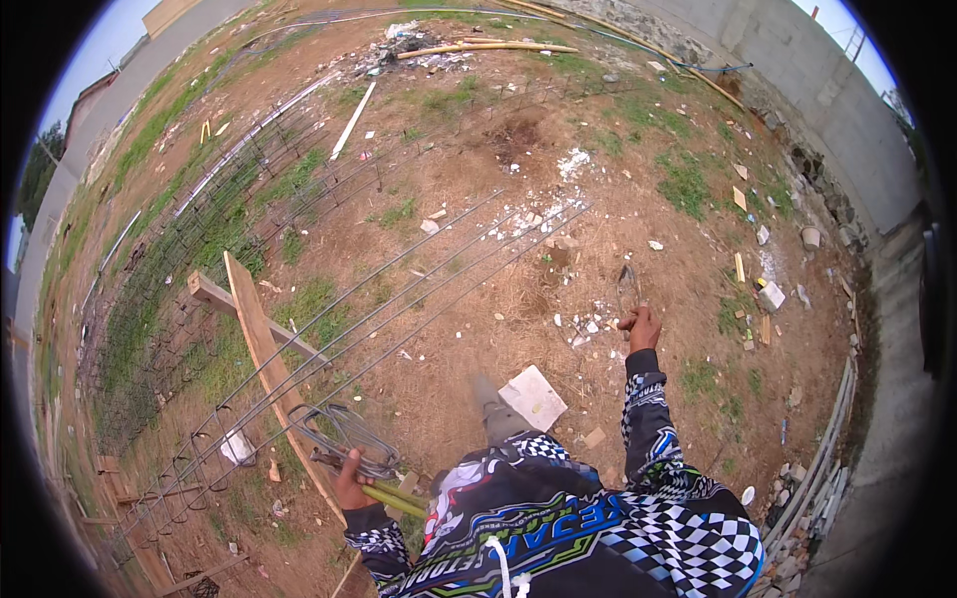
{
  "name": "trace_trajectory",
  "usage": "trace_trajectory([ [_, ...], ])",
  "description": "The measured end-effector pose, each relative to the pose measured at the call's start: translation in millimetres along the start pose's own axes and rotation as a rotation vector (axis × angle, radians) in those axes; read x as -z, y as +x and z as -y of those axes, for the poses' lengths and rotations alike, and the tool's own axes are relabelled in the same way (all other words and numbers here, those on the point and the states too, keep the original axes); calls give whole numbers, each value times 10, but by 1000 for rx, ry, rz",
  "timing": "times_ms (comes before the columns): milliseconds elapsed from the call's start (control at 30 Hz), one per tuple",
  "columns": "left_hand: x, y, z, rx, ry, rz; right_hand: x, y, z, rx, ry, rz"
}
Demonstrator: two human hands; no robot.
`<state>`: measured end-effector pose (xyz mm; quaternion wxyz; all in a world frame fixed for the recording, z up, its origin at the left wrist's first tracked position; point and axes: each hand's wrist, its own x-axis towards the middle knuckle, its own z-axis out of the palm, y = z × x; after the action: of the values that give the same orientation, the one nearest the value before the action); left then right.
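At the lower middle my left hand [352, 484] is closed around a bundle of bent grey wire loops [349, 431]. Yellow-green tool handles [395, 499] stick out beside that hand; the tool's kind is partly hidden. My right hand [644, 326], stretched forward on the right, pinches a thin dark wire loop [628, 284] that stands up from the fingers. Several long steel rebars [399, 290] run from the lower left up toward the middle. They rest across a wooden plank [261, 334], with dark stirrups [199, 450] around their lower-left ends.
A crossed timber [214, 296] props the plank. Tied rebar cages [189, 289] lie on the grass at left. A white square slab [534, 398] lies near my feet, with white rubble [573, 164] farther off. A concrete wall [797, 90] and pipes [815, 468] line the right side.
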<state>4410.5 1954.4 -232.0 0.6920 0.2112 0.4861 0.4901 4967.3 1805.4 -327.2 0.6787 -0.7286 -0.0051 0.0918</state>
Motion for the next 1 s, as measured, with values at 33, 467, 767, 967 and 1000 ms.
trace_trajectory([
  [33, -50, 77, -14, 4, 4, -22, -66, 337, -7, -67, -2, -21],
  [467, -375, 536, 22, -103, -89, -166, -1921, 2072, -375, 64, -256, -192],
  [767, -607, 684, 2, -143, -109, -248, -2497, 2312, -637, 146, -375, 123],
  [967, -435, 685, 20, -173, -163, -281, -2665, 1440, -163, 290, -407, 368],
  [1000, -438, 646, 8, -173, -166, -272, -2724, 1205, 49, 312, -471, 407],
])
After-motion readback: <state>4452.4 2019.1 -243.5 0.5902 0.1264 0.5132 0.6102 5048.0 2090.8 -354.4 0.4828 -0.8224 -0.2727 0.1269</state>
